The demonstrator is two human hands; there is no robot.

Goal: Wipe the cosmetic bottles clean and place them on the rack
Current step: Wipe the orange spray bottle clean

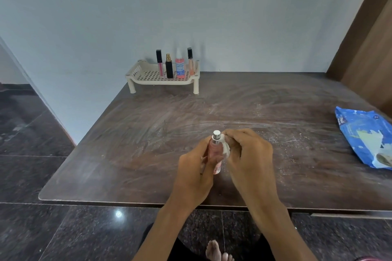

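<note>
Left hand (196,167) grips pink spray bottle (216,150) above tabletop (131,133); right hand (249,154) pinches white wipe (225,146) against it.

Dark brown bench (127,144) filling the middle of the frame, top streaked with pale smears and white specks, cream perforated rack (157,82) on short legs at upper centre by the wall (212,17), blue wipes pack (360,133) lying flat at the right edge

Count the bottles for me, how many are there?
5. Four stand on the rack: pink gloss tube, black bottle, pink spray bottle, peach gloss tube. The left hand holds the fifth bottle; none look hidden.
</note>
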